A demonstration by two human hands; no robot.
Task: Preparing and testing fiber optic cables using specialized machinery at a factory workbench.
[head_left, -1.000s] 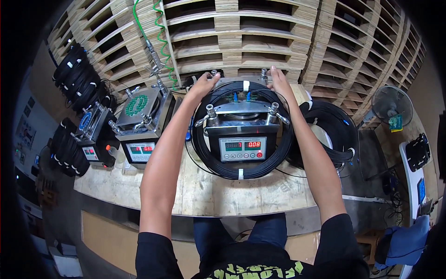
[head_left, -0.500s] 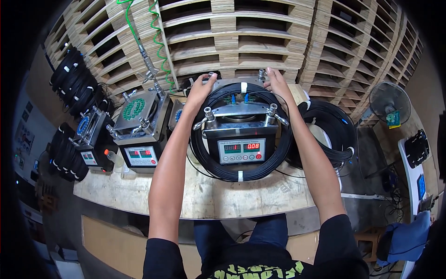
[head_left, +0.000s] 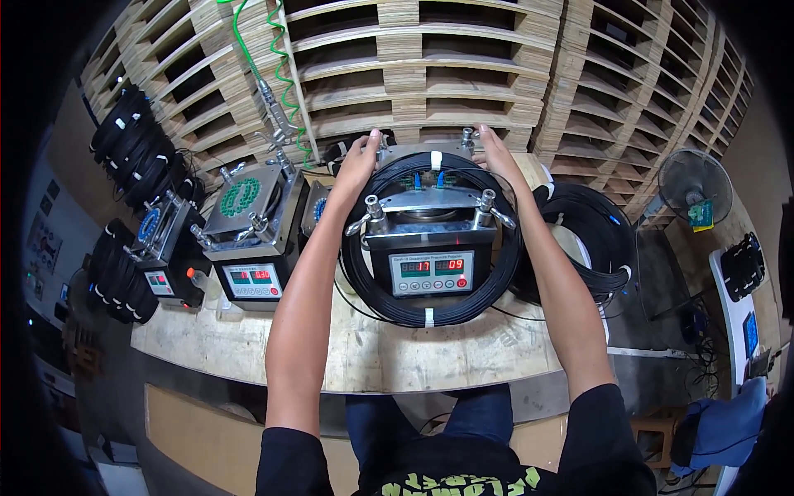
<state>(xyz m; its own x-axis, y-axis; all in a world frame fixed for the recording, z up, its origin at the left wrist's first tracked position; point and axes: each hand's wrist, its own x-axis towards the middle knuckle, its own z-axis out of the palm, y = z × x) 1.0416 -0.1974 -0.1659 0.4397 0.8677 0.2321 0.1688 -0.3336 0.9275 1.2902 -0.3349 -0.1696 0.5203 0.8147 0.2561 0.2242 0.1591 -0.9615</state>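
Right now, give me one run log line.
left hand: far left corner of machine; right hand: far right corner; cable coil: around display panel

My clothing, seen from above.
My black shirt (head_left: 376, 465) has short sleeves (head_left: 602, 434) and yellow-green lettering (head_left: 455, 489) across the front; my trousers (head_left: 481, 416) are dark blue; my left hand (head_left: 356, 164) and right hand (head_left: 499, 159) are bare.

Bright, sharp middle; black rim, bowed edges.

The left hand (head_left: 360, 161) and right hand (head_left: 496, 155) flank the machine's (head_left: 432, 240) rear; a black cable coil (head_left: 351, 260) rings its front.
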